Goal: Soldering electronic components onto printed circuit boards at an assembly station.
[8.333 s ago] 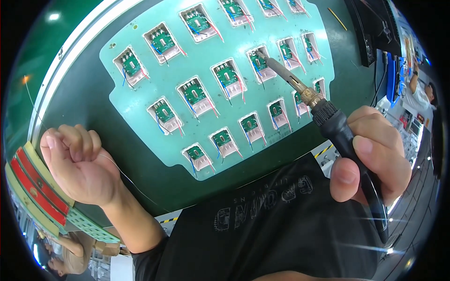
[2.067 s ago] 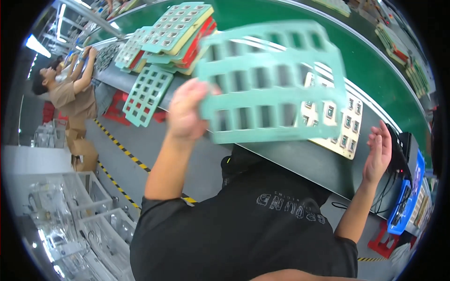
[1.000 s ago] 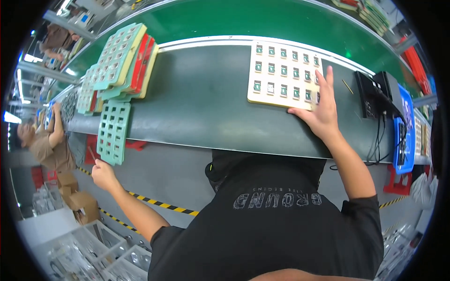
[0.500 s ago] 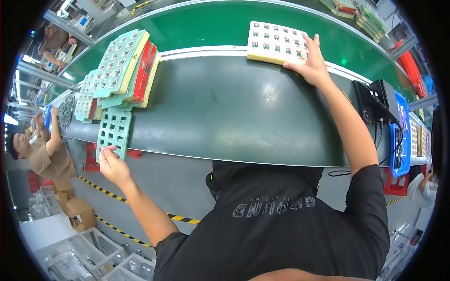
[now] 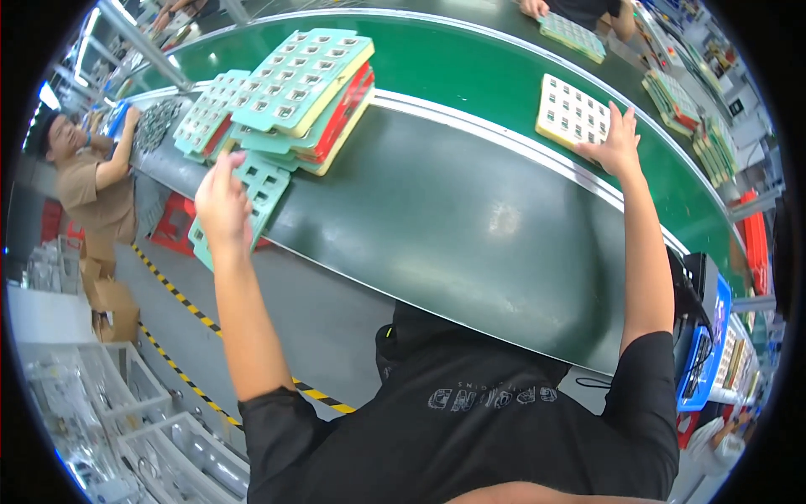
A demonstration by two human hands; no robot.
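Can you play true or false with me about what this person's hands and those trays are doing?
1. The right hand rests on a cream tray on the green belt. True.
2. The left hand holds a soldering iron. False: it is at a teal grid tray with empty holes.
3. Teal, cream and red trays lie in a stack beside the left hand. True.
4. The dark table between the hands is covered in trays. False: that part is bare.
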